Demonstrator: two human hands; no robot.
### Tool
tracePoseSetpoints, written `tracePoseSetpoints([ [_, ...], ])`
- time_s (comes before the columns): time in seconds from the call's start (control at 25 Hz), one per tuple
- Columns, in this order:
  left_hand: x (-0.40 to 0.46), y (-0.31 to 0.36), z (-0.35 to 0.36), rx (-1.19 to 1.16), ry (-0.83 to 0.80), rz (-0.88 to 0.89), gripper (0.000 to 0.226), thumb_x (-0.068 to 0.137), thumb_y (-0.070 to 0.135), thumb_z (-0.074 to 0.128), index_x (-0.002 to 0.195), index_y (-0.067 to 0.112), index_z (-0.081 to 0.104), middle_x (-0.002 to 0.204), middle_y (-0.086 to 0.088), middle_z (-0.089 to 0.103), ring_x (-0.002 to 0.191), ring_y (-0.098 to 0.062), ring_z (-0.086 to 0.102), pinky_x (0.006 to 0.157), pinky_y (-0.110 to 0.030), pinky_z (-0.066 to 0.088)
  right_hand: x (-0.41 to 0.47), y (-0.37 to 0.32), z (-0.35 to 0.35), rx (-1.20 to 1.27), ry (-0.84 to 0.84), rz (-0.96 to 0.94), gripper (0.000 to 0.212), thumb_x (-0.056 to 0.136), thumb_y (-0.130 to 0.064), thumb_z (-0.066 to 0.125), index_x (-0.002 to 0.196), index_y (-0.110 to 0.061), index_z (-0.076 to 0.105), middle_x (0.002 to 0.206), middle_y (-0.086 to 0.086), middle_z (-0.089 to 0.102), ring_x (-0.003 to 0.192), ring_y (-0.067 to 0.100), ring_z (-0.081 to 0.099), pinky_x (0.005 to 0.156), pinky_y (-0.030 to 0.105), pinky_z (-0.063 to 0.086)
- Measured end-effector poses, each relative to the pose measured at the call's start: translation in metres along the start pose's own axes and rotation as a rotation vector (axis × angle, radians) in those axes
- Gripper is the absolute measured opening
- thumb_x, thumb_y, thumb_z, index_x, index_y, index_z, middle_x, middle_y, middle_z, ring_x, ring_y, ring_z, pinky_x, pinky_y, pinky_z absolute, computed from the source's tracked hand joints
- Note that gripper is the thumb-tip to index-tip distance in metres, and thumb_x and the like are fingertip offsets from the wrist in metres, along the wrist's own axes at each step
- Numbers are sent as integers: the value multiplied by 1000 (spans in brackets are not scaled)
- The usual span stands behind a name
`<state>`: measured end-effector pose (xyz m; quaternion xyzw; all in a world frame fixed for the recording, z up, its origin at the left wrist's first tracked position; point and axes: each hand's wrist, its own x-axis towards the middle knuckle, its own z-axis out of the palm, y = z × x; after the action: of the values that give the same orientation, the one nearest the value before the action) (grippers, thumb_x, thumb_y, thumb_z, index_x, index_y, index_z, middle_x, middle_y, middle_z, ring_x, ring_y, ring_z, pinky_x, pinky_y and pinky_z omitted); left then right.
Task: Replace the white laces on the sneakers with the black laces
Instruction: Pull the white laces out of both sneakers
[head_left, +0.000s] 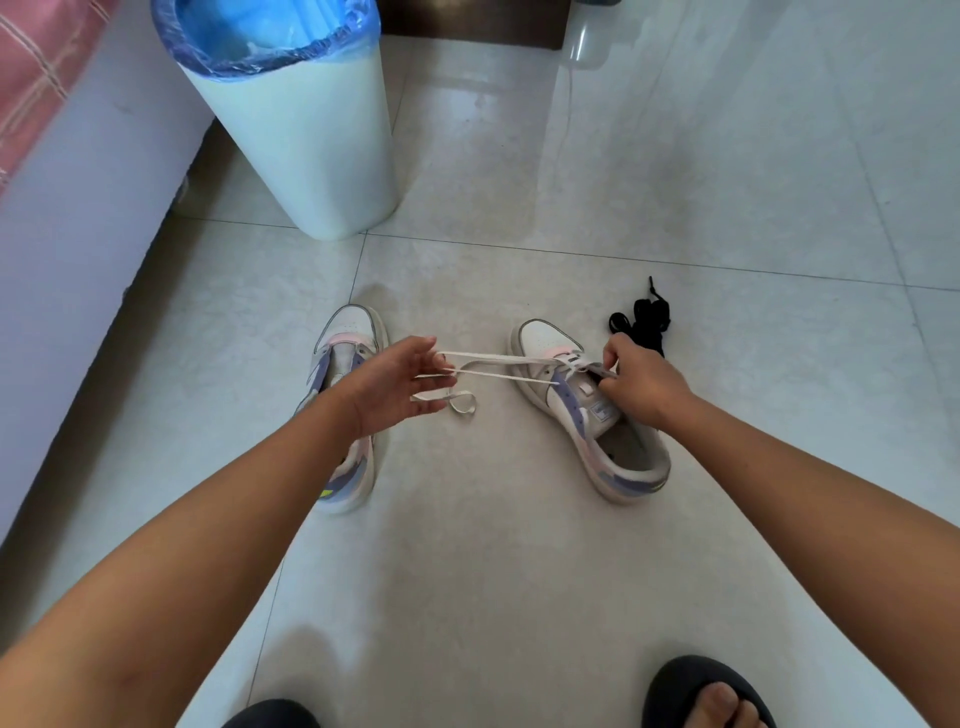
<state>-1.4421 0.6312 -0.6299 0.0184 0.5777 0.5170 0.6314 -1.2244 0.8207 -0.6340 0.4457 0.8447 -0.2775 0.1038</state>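
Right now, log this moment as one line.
left hand: holds white lace | right hand: at right sneaker eyelets | black laces: floor, untouched

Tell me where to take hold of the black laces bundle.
Grip the black laces at the thick coiled middle, coming straight down from above. The bundle lies flat on the floor, clear beyond the right sneaker; the loose tip sticking out would only unravel it.

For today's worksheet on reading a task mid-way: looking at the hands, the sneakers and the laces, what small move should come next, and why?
Probably the right hand should work the white lace out of the next eyelets of the right sneaker, while the left hand draws the freed strands clear. The lace is stretched between the hands yet threaded near the toe, and the black laces lie unused on the floor.
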Motion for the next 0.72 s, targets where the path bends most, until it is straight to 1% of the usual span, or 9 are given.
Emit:
tracePoseSetpoints([
  [0.08, -4, 6, -8, -113, -21, 76, 42, 91, 28, 47, 53, 18, 63, 83, -2, 69, 97, -18, 64, 85, -37, 50, 1, 3, -2, -56, 4, -7, 17, 84, -10, 53, 88, -19, 39, 71, -2, 46, 67, 20, 44, 51, 30, 27],
  [0.16, -9, 10, -12, -236, -62, 134, 35, 86, 27, 51, 54, 17, 59, 80, -5, 69, 96, -21, 66, 92, -41, 50, 1, 5, -2, -95, -2, -14, 17, 85, -9, 52, 89, -17, 38, 74, 1, 47, 70, 24, 45, 55, 31, 29],
  [0.24, -12, 13, -14, -321, -42, 155, 36, 88, 25, 50, 54, 15, 58, 63, -4, 60, 73, -19, 68, 84, -38, 56, 2, 5, -2, -106, -11, -20, 17, 85, -8, 52, 89, -16, 38, 75, 2, 47, 71, 25, 45, 57, 32, 30],
  [0.28, -14, 16, -14, -299, -5, 130, 39, 90, 25, 50, 54, 14, 57, 58, -3, 53, 57, -16, 62, 72, -34, 59, 2, 4, -2, -104, -12, -20, 17, 85, -8, 52, 89, -16, 38, 75, 2, 47, 71, 25, 45, 58, 32, 30],
  [0.32, -16, 20, -14, -193, 47, 93, 40, 92, 26, 51, 53, 14, 56, 55, -3, 47, 46, -13, 53, 58, -29, 58, 3, 4, -3, -104, -11, -17, 17, 85, -7, 51, 89, -16, 38, 76, 3, 47, 71, 25, 45, 58, 32, 30],
  [0.4, -22, 28, -17, 284, 146, 9, 39, 91, 28, 57, 54, 13, 53, 54, -4, 42, 37, -13, 42, 43, -23, 47, 4, 6, -4, -118, -14, -8, 17, 85, -7, 51, 91, -15, 37, 79, 5, 49, 72, 26, 45, 59, 31, 30],
  [0.48, -29, 33, -16, 771, 161, -70, 39, 89, 31, 61, 57, 11, 53, 49, -3, 45, 36, -14, 40, 41, -22, 43, 5, 6, -3, -133, -23, 0, 16, 85, -7, 50, 91, -14, 37, 82, 7, 50, 75, 27, 46, 61, 31, 32],
  [0.64, -42, 42, 2, 1097, 192, -112, 47, 87, 45, 60, 54, 12, 51, 45, 0, 45, 39, -17, 40, 42, -20, 38, 6, 7, -1, -119, -40, 24, 15, 85, -6, 49, 90, -13, 36, 84, 9, 49, 75, 27, 46, 62, 32, 32],
  [0.72, -48, 48, 11, 1448, 290, -92, 47, 89, 46, 56, 59, 10, 54, 53, -2, 50, 53, -22, 51, 47, -22, 38, 6, 11, -2, -132, -36, 32, 15, 87, -8, 48, 89, -13, 34, 82, 9, 48, 73, 27, 45, 61, 32, 32],
])
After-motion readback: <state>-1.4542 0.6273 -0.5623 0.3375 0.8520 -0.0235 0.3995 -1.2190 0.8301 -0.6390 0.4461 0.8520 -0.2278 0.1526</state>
